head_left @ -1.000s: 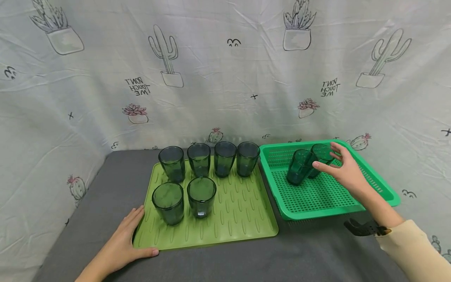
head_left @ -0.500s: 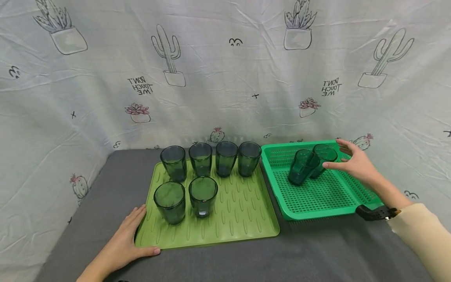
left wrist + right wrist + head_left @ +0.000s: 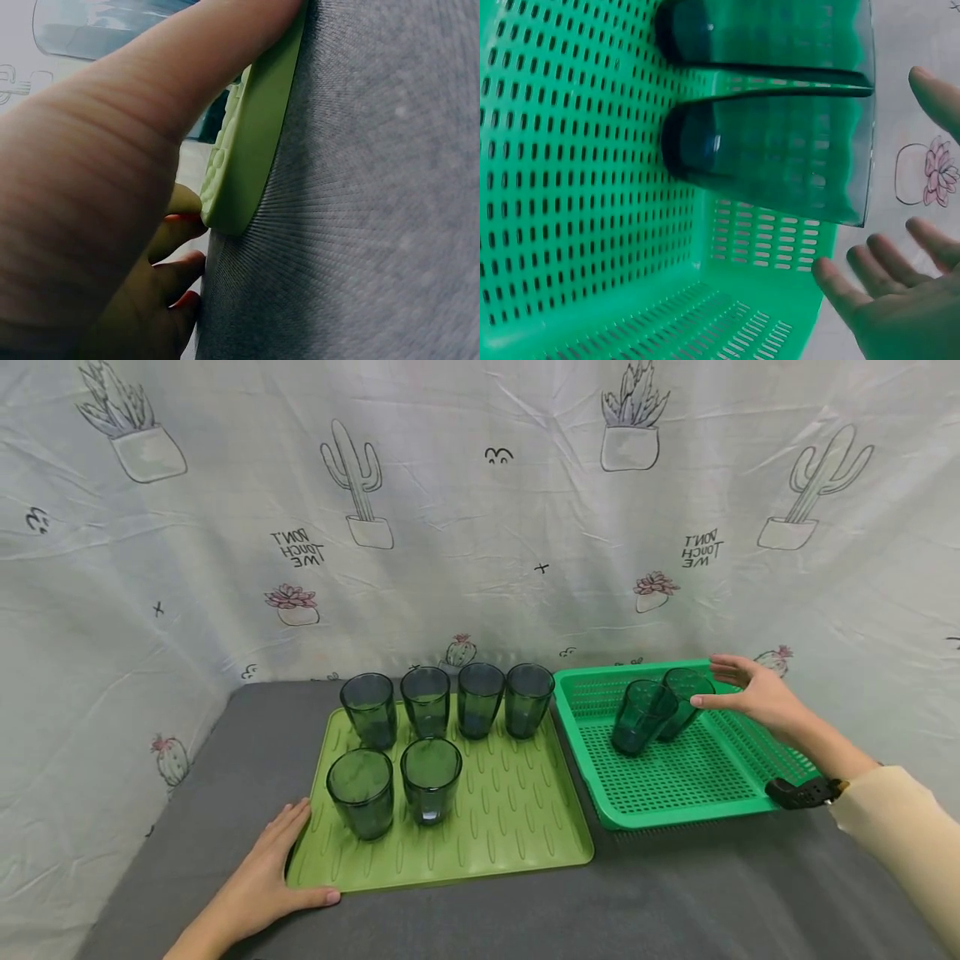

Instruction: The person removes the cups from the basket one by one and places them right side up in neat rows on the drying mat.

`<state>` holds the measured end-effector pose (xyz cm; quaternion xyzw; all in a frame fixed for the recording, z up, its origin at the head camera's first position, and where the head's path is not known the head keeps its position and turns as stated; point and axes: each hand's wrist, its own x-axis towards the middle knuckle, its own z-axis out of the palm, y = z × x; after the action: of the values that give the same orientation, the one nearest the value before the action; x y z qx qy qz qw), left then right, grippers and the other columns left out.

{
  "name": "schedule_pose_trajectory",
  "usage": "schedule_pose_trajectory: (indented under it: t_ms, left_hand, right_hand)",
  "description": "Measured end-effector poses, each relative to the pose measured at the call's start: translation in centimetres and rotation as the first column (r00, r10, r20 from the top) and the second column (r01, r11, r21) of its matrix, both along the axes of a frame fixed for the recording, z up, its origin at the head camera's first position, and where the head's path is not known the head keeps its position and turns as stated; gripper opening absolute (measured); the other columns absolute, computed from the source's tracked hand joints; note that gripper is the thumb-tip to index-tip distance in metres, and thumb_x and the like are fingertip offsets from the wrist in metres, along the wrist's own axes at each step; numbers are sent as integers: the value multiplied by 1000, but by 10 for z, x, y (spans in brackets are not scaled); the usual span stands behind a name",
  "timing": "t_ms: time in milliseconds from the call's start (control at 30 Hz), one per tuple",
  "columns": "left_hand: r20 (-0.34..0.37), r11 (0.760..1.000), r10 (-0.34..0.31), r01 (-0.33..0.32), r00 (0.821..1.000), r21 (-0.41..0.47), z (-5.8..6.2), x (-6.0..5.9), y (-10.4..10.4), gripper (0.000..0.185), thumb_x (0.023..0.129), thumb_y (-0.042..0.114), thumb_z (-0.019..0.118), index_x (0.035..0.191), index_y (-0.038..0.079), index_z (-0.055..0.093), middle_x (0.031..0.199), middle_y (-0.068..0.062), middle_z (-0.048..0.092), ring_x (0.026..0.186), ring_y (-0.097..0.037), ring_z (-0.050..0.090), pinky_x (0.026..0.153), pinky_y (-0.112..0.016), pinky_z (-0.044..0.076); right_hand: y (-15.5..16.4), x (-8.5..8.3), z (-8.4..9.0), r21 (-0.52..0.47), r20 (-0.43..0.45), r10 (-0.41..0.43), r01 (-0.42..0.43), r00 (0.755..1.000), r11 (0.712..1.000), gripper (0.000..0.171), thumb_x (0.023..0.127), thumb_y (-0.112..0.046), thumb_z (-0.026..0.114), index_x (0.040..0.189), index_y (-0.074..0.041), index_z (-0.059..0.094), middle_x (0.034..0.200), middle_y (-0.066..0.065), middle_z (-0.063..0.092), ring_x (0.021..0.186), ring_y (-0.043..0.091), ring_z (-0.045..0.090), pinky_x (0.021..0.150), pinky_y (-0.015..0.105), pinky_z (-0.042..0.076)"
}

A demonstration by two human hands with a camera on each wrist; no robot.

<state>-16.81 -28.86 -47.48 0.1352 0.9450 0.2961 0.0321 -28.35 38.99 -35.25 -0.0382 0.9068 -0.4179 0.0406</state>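
My left hand (image 3: 258,872) rests at the near left corner of a green drainer tray (image 3: 517,810), thumb along the front edge and fingers along the left side. In the left wrist view, fingertips (image 3: 187,202) lie right at the rim of the tray (image 3: 251,142). Several dark green drinking glasses stand upright on it, among them a front glass (image 3: 431,781). My right hand (image 3: 765,697), thumb and fingers apart, is beside the rear right glass (image 3: 686,702) in the basket. In the right wrist view, a gap shows between that hand (image 3: 907,307) and the nearer glass (image 3: 772,154).
The bright green perforated basket (image 3: 675,818) stands right of the tray, holding two glasses close together; the other is a left glass (image 3: 637,718). A grey cloth (image 3: 420,927) covers the table. Behind hangs a pale curtain (image 3: 465,527) printed with cacti.
My right hand has moved right and slightly back, from over the rear basket glass to its right side. My left hand stays at the tray corner, and the glasses have not moved.
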Motion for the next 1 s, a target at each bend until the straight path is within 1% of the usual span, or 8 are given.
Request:
schedule_pose_trajectory:
  t_ms: [33,167,267,400,500,567,767,1000]
  left_hand:
    - [0,1000,1,-1,1000,-1,0,0,0,123,67,60,84,154,-4,25,157,-25,20,142,-49,11,98,-75,22]
    - [1,1000,1,-1,1000,-7,2,1,2,123,67,60,83,154,-3,25,157,-25,20,142,-49,12,98,-75,23]
    - [3,1000,3,-3,1000,-5,3,1,1,123,67,60,84,154,-4,25,157,-25,21,142,-49,13,97,-75,23]
    - [-2,1000,6,-6,1000,-9,4,1,0,123,66,60,84,153,-4,26,157,-24,21,142,-49,13,98,-75,23]
    - [-4,1000,4,-4,1000,-6,3,1,-1,122,67,60,84,153,-3,26,157,-24,21,142,-49,12,98,-75,23]
    - [0,1000,7,-7,1000,2,2,2,-2,122,67,59,84,154,-3,25,158,-23,20,142,-48,12,98,-75,23]
    - [12,1000,20,-20,1000,-3,-3,7,-3,122,68,58,84,155,-2,23,157,-25,20,142,-49,12,96,-76,23]
    - [-12,1000,7,-7,1000,-11,-5,3,1,122,67,60,84,155,-1,24,157,-24,21,143,-48,12,98,-75,23]
  right_hand:
    - [0,-2,0,11,-8,19,-18,1000,1000,95,87,-26,78,158,-7,18,157,22,25,141,42,24,103,62,32]
    - [6,-10,2,72,-53,102,-98,993,993,90,83,-22,83,155,-11,30,154,17,33,140,37,30,100,34,44]
    - [12,-16,0,56,-61,168,-165,984,985,89,80,-16,84,153,-10,34,153,17,36,138,33,35,91,16,45]
    - [18,-22,-2,0,-46,227,-227,973,974,88,78,-9,84,151,-5,36,151,21,37,134,17,42,93,19,47]
    - [20,-26,-2,-18,-39,231,-232,972,972,86,78,-7,84,150,-4,37,150,22,38,129,9,47,92,23,49]
    - [20,-27,-1,-29,-33,229,-230,973,973,85,79,-7,83,150,-5,38,150,21,39,130,13,47,91,24,51]
    - [14,-30,-4,3,-4,260,-260,966,966,89,80,-12,83,152,1,32,149,23,39,134,39,37,87,25,52]
    - [20,-27,-14,44,0,238,-238,971,970,91,79,-17,85,151,2,33,143,25,45,123,43,47,81,31,55]
